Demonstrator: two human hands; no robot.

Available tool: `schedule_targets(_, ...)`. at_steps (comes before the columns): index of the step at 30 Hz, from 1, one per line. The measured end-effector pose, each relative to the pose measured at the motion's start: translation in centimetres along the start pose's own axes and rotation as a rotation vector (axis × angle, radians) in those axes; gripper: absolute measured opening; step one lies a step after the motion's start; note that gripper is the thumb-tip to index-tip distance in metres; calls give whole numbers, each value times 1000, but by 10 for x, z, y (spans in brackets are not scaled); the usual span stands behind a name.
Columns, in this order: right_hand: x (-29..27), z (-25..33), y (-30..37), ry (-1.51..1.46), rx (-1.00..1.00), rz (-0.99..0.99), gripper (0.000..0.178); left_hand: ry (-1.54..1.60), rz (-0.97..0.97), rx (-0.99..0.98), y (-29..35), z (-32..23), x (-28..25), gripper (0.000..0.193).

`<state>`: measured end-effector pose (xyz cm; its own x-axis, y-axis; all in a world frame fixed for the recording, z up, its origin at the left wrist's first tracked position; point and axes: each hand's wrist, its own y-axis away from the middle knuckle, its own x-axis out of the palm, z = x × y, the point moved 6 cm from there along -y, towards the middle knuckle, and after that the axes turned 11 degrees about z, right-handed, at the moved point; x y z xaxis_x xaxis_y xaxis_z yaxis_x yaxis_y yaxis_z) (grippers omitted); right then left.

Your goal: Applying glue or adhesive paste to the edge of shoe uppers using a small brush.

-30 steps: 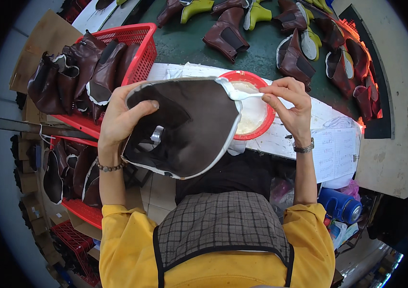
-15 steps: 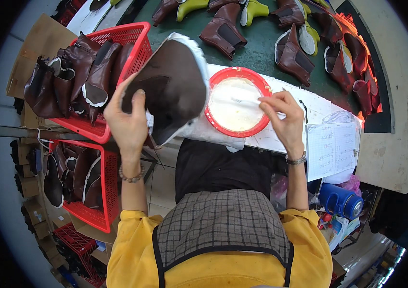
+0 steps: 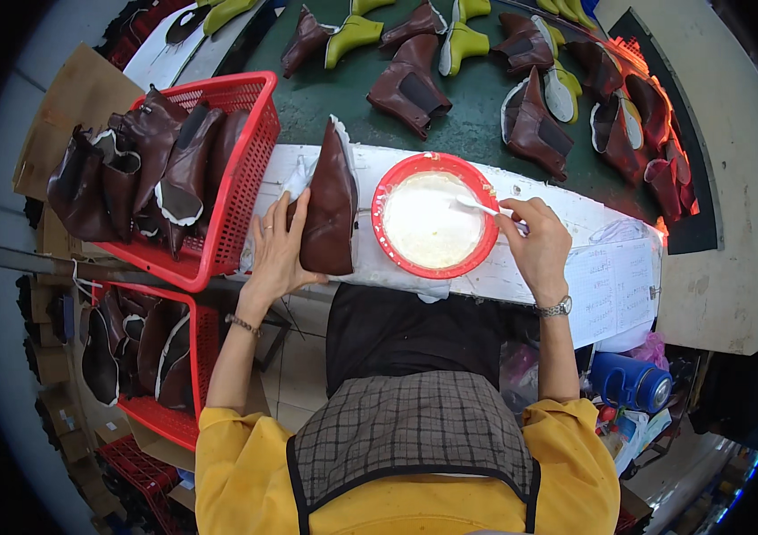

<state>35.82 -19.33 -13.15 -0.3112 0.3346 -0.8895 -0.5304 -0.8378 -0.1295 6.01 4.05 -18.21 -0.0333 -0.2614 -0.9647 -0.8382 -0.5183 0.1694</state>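
A brown leather boot upper (image 3: 331, 214) with a pale ragged edge rests on the white bench, its smooth outer side showing. My left hand (image 3: 279, 251) lies along its left edge, fingers spread and touching it, thumb stretched along the lower end. A white cloth (image 3: 299, 178) pokes out beyond the fingertips. Over a red bowl (image 3: 381, 234) of creamy white paste (image 3: 432, 223), my right hand (image 3: 536, 245) pinches a slim white brush (image 3: 479, 206). The brush's tip reaches over the paste; its exact end blends into the white.
Two red plastic baskets (image 3: 258, 134) of brown uppers stand at the left. Across the bench, a green surface (image 3: 325, 116) carries several brown uppers and yellow-green boot lasts (image 3: 463, 46), with an orange glow at right. Handwritten paper (image 3: 615, 285) lies right; below is a blue flask (image 3: 633, 382).
The boot upper has come down from my raised left hand onto the bench, turned from its dark inside to its outer side. My left fingers have spread. The brush remains in my right hand.
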Motion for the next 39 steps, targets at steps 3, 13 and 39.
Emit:
schedule_targets(3, 0, -8, 4, -53, 41, -32, 16, 86, -49, 62, -3, -2, -8, 138)
schedule_targets(13, -10, 14, 1, -458, -62, -97, 14, 424, -351, 225, 23, -24, -58, 109)
schedule_targets(39, -34, 68, 11, -437, -466, -131, 20, 273, -814, 481, -25, -86, -103, 93)
